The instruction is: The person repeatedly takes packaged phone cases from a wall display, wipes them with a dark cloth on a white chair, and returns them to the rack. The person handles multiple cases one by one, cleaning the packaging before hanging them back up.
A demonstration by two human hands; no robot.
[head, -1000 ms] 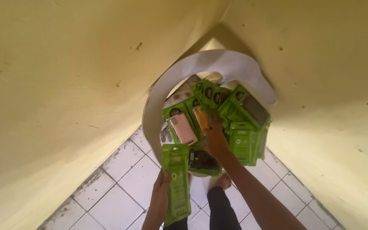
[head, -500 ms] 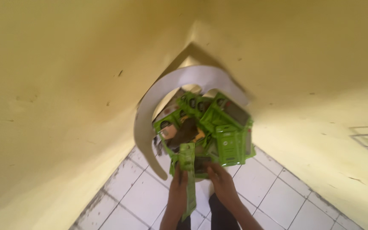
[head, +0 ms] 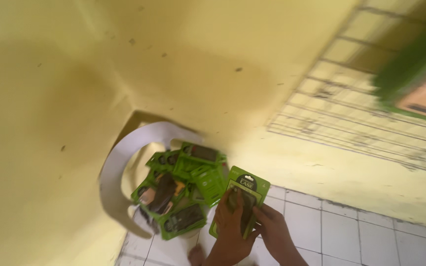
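Note:
Both my hands hold one flat green blister package (head: 245, 189) with a dark item inside, just to the right of the pile. My left hand (head: 230, 231) covers its lower front, fingers spread over it. My right hand (head: 274, 234) grips its lower right edge. The pile of similar green packages (head: 183, 192) lies on the seat of a white plastic chair (head: 112, 172) in the corner of yellow walls.
A wire grid (head: 351, 113) hangs on the yellow wall at the right, with a blurred green package (head: 415, 74) at its upper right. White floor tiles (head: 351, 231) run below. A bare foot (head: 195, 253) shows by the chair.
The view has swung to the right, bringing the wire grid in. My right hand left the pile, and both hands now hold one package away from the chair.

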